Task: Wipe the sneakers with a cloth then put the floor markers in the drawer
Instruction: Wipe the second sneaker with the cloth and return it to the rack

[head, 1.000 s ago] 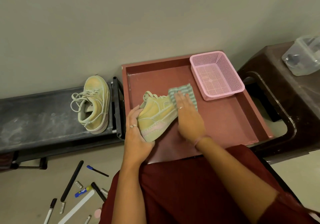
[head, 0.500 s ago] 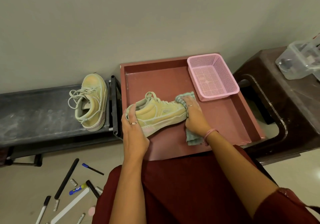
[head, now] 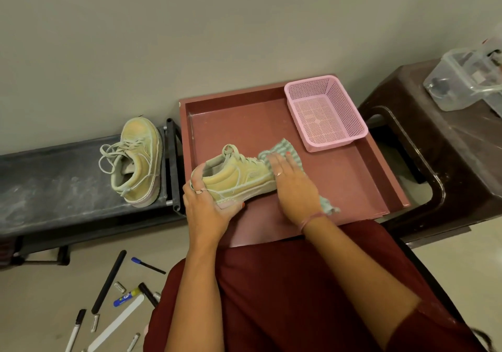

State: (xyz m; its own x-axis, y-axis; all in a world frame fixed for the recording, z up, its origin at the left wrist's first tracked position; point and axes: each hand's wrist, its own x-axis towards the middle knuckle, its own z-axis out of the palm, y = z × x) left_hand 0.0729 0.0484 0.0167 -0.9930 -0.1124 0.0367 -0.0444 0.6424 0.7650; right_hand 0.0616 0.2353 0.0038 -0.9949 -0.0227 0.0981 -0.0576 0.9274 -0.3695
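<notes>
Mid-frame, my left hand [head: 209,204] grips the sneaker [head: 239,179] by its heel over the drawer [head: 336,188]; my right hand [head: 294,188], fingers straight, presses the cloth [head: 288,147] on its toe.

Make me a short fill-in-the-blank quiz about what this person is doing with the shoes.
1. The right hand presses a ____ against the sneaker.
2. The left hand grips that sneaker at its ____.
3. The basket in the drawer is coloured ____.
4. The markers lie on the ____.

Missing: cloth; heel; pink; floor
</notes>
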